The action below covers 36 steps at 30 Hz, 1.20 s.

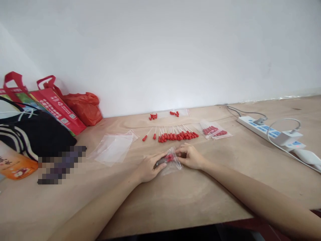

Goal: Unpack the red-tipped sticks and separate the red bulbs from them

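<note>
My left hand (148,167) and my right hand (190,156) meet at the middle of the wooden table (200,194). Both are closed on a small clear plastic bag (173,163) that lies on the table with red-tipped droppers inside. The left fingers press the bag's left end, the right fingers pinch its upper right edge. Just beyond the hands lies a row of several loose red-tipped droppers (177,134).
A stack of empty clear bags (114,147) lies to the left. Filled bags (215,131) sit to the right, more droppers (164,115) near the wall. A white power strip (272,133) with cables is far right. Red and black bags (47,113) crowd the left.
</note>
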Available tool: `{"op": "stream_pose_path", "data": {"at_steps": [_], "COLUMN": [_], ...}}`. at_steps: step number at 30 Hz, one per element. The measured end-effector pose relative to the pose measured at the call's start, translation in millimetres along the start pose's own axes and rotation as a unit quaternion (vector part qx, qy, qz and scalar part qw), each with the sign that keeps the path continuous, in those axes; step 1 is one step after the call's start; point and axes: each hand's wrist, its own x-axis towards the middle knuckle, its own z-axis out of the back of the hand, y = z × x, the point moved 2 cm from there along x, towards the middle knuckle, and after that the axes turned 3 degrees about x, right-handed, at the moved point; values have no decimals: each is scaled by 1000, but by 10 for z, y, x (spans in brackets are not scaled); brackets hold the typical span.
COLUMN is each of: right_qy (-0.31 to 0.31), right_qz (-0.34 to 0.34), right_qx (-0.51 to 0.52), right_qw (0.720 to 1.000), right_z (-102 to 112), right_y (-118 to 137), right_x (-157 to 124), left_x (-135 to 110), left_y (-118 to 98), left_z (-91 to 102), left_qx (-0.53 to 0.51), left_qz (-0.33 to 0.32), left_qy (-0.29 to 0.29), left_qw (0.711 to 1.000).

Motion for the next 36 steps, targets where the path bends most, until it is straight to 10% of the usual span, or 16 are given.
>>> {"op": "stream_pose_path", "data": {"at_steps": [14,26,36], "right_qy": [17,61,140], "right_qz": [35,-129,-119], "right_qx": [-3,292,280], "right_qw": [999,946,942], "right_z": [34,407,371], "right_y": [91,-289,-275], "right_x": [23,-52,-100], "left_x": [22,14,14], "left_y": [-15,-14,8], "left_z": [12,32,17], "left_qx": [2,-10,-31], "left_qz": [11,24,26], "left_qy": [62,70,68], "left_qw": [998,997,997]}}
